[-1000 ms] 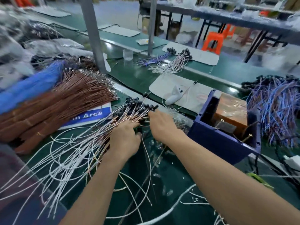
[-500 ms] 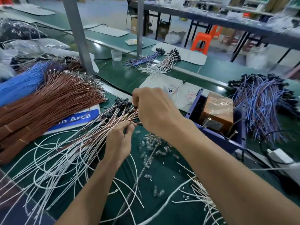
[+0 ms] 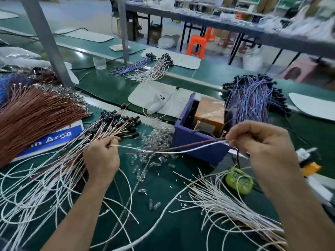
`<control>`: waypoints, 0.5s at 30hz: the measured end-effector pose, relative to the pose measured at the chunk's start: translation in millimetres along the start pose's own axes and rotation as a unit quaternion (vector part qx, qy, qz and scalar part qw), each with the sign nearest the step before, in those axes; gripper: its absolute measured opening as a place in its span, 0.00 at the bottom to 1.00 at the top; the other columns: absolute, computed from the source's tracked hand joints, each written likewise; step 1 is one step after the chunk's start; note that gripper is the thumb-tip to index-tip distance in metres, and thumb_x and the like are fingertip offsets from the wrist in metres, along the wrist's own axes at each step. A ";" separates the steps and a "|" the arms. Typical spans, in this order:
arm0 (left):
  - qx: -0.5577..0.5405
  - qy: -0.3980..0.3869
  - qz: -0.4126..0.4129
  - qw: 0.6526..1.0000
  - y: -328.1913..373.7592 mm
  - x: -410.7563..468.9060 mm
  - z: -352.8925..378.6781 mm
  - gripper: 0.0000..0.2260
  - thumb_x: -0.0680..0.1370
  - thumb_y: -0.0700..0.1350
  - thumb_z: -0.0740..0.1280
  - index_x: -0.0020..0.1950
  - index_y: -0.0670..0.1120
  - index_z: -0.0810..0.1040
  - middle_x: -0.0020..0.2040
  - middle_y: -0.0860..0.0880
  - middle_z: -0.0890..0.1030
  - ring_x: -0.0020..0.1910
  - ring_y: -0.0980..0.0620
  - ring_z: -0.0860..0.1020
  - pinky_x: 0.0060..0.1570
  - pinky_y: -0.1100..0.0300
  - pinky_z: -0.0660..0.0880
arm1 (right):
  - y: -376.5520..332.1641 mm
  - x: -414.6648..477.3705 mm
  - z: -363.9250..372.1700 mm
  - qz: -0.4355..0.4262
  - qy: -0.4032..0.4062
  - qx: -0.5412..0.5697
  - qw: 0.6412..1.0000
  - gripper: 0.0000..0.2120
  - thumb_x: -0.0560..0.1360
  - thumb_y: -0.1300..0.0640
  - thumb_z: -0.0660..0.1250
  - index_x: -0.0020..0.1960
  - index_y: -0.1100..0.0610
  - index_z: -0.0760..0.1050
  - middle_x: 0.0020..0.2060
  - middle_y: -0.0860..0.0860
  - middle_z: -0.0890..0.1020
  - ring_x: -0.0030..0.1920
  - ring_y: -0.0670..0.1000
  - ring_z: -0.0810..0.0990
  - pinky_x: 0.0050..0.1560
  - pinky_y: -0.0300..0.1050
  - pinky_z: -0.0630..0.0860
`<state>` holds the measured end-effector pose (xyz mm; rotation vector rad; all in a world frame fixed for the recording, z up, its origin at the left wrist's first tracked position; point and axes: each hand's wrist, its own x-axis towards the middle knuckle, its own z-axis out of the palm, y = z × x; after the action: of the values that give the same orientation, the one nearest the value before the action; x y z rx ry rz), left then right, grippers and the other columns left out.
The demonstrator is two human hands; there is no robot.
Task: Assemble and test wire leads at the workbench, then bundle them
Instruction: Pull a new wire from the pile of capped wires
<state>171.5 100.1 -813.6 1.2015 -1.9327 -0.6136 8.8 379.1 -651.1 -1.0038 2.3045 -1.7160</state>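
A white-and-brown wire lead [image 3: 174,148] stretches across the green bench between my hands. My right hand [image 3: 261,142] pinches its end beside the purple test box [image 3: 192,140]. My left hand [image 3: 102,156] holds the other end against a fanned bundle of pink-white leads with black caps [image 3: 112,125]. Small clear parts [image 3: 155,140] lie scattered between my hands. A second heap of white leads [image 3: 226,205] lies at the lower right.
Brown wires [image 3: 36,113] pile up at the left beside a blue label [image 3: 52,140]. Blue-purple leads [image 3: 252,98] lie behind the box. A green timer [image 3: 239,180] sits under my right wrist. A grey post [image 3: 45,40] rises at the back left.
My right hand has drawn one lead out of the left bundle and moved right to the purple box. The left hand stayed on the bundle. The view has shifted right.
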 end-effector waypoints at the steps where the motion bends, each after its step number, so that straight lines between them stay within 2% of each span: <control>1: 0.010 -0.005 -0.006 1.000 2.6 -0.9 -0.9 0.08 0.82 0.43 0.69 0.54 0.45 0.87 0.37 0.47 0.82 0.37 0.42 0.78 0.47 0.44 0.78 | 12.3 -7.8 -9.3 0.026 0.013 0.010 1.000 0.20 0.73 0.75 0.65 0.38 0.52 0.84 0.33 0.53 0.84 0.34 0.52 0.76 0.36 0.41 0.72; 3: 0.023 -0.036 0.000 0.999 9.2 -4.8 -3.1 0.08 0.81 0.43 0.70 0.57 0.45 0.87 0.42 0.42 0.85 0.42 0.41 0.79 0.49 0.45 0.78 | 32.2 -22.3 -22.8 0.069 0.037 0.041 0.996 0.20 0.74 0.75 0.65 0.38 0.52 0.85 0.33 0.52 0.84 0.37 0.56 0.78 0.39 0.47 0.75; 4: 0.016 -0.057 0.011 0.998 11.6 -7.1 -4.4 0.08 0.80 0.42 0.71 0.57 0.46 0.87 0.43 0.42 0.86 0.40 0.42 0.80 0.46 0.48 0.79 | 39.3 -28.9 -27.7 0.083 0.041 0.054 0.994 0.20 0.75 0.75 0.64 0.38 0.53 0.85 0.34 0.52 0.84 0.39 0.56 0.79 0.42 0.50 0.76; 6: -0.011 -0.111 0.033 0.993 17.8 -10.8 -9.0 0.12 0.76 0.38 0.73 0.56 0.52 0.87 0.36 0.47 0.85 0.27 0.52 0.75 0.29 0.61 0.76 | 49.3 -39.8 -36.1 0.092 0.036 0.071 0.993 0.21 0.75 0.76 0.63 0.38 0.53 0.85 0.35 0.53 0.85 0.40 0.56 0.80 0.45 0.51 0.77; 7: -0.027 -0.147 0.037 0.988 23.1 -11.7 -13.2 0.16 0.74 0.36 0.73 0.53 0.55 0.88 0.31 0.51 0.83 0.22 0.56 0.71 0.23 0.66 0.70 | 53.2 -44.2 -39.9 0.092 0.036 0.076 0.992 0.22 0.75 0.76 0.63 0.38 0.53 0.85 0.36 0.53 0.85 0.40 0.55 0.81 0.44 0.48 0.78; 8: -0.052 -0.184 0.036 0.981 29.4 -12.0 -18.3 0.17 0.72 0.35 0.72 0.49 0.58 0.88 0.30 0.53 0.83 0.21 0.58 0.69 0.20 0.68 0.67 | 56.9 -48.2 -43.3 0.093 0.042 0.081 0.991 0.22 0.76 0.76 0.63 0.38 0.52 0.85 0.36 0.52 0.85 0.40 0.52 0.82 0.42 0.44 0.79; 9: -0.085 -0.219 0.030 0.971 37.3 -12.1 -23.7 0.17 0.70 0.37 0.71 0.46 0.59 0.88 0.31 0.54 0.83 0.24 0.58 0.71 0.22 0.67 0.68 | 60.0 -51.6 -46.1 0.097 0.051 0.091 0.990 0.23 0.76 0.76 0.63 0.37 0.52 0.85 0.36 0.51 0.86 0.39 0.49 0.83 0.40 0.38 0.79; 11: -0.159 -0.265 0.009 0.951 56.9 -12.3 -34.8 0.15 0.65 0.42 0.68 0.43 0.60 0.88 0.38 0.57 0.86 0.37 0.53 0.80 0.39 0.59 0.76 | 67.1 -57.9 -50.3 0.109 0.070 0.123 0.984 0.24 0.77 0.76 0.63 0.36 0.52 0.85 0.35 0.51 0.85 0.38 0.46 0.83 0.37 0.34 0.78; 12: -0.191 -0.276 0.006 0.942 65.7 -13.4 -39.2 0.14 0.64 0.44 0.67 0.42 0.58 0.88 0.40 0.56 0.87 0.43 0.53 0.82 0.46 0.55 0.76 | 71.2 -61.9 -51.5 0.111 0.079 0.138 0.981 0.24 0.76 0.76 0.63 0.36 0.53 0.85 0.35 0.52 0.85 0.37 0.45 0.82 0.37 0.34 0.77; 13: -0.214 -0.281 0.013 0.936 72.7 -15.8 -42.3 0.13 0.65 0.44 0.67 0.41 0.57 0.89 0.40 0.56 0.87 0.45 0.55 0.82 0.48 0.55 0.74 | 75.5 -66.2 -51.6 0.110 0.085 0.150 0.979 0.23 0.76 0.77 0.63 0.36 0.54 0.85 0.35 0.53 0.85 0.36 0.45 0.81 0.36 0.34 0.77; 15: -0.229 -0.263 0.050 0.936 83.0 -26.7 -46.3 0.09 0.71 0.46 0.69 0.40 0.57 0.88 0.32 0.55 0.84 0.32 0.57 0.77 0.39 0.59 0.71 | 85.3 -77.2 -47.7 0.109 0.086 0.167 0.976 0.21 0.75 0.77 0.63 0.37 0.56 0.84 0.35 0.55 0.84 0.36 0.48 0.79 0.36 0.36 0.76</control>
<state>171.8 160.4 -735.5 0.6750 -2.0884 -1.3518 9.9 473.6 -732.2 -0.5405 2.0236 -2.0667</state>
